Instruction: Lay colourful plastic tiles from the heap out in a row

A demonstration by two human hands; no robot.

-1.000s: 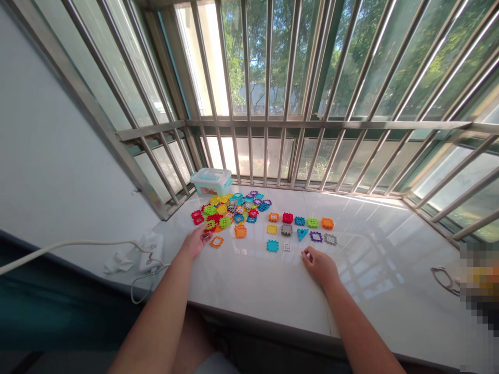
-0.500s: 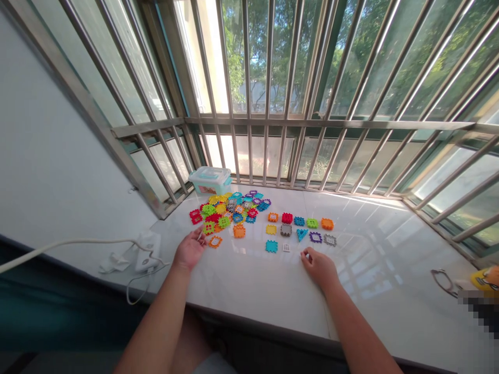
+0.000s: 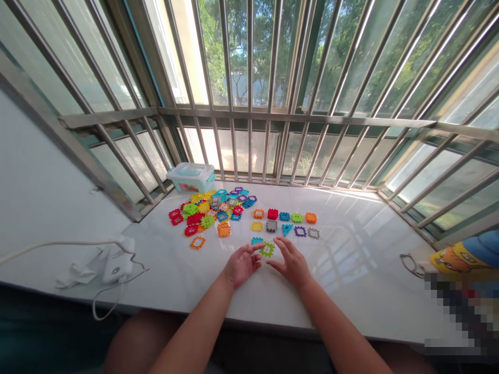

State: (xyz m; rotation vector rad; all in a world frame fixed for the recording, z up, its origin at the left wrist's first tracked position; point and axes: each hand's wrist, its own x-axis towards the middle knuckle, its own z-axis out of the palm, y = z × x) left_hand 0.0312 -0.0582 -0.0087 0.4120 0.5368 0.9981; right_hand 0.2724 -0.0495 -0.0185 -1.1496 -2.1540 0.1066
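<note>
- close to the near edge of the white stone surface (image 3: 351, 296), a lime-green lattice tile (image 3: 267, 250) is seen lying between the two hands, with a teal plastic tile (image 3: 257, 241) just beyond it.
- slippage is judged the main risk here: the light tiles could be skidded across the glossy stone if they were brushed by a fingertip, and the two could be knocked together because so little space is left between them.
- the left hand (image 3: 242, 265) is held open, its fingers loosely spread and pointed toward the tiles. nothing is held in it, but whether the teal tile is being touched by its fingertips cannot be told.
- the right hand (image 3: 290, 262) is also held open, with its fingers spread and angled in toward the green tile. nothing is pinched, and no contact can be made out.
- two loose rows of mixed tiles (image 3: 284, 223) are laid out beyond the hands, including a teal triangle (image 3: 287, 229). a stray bump could disturb this spacing.
- to the left, a heaped pile of multicoloured tiles (image 3: 210, 213) is spread over the surface, and a white power strip (image 3: 117, 265) with its cord is placed nearer the wall.
- on the right, wire-framed glasses (image 3: 408, 265) are laid beside a colourful package (image 3: 468, 254), part of which is blurred out.
- farthest off, a plastic storage box with a teal lid (image 3: 191, 176) is set against steel window bars (image 3: 249, 67).
</note>
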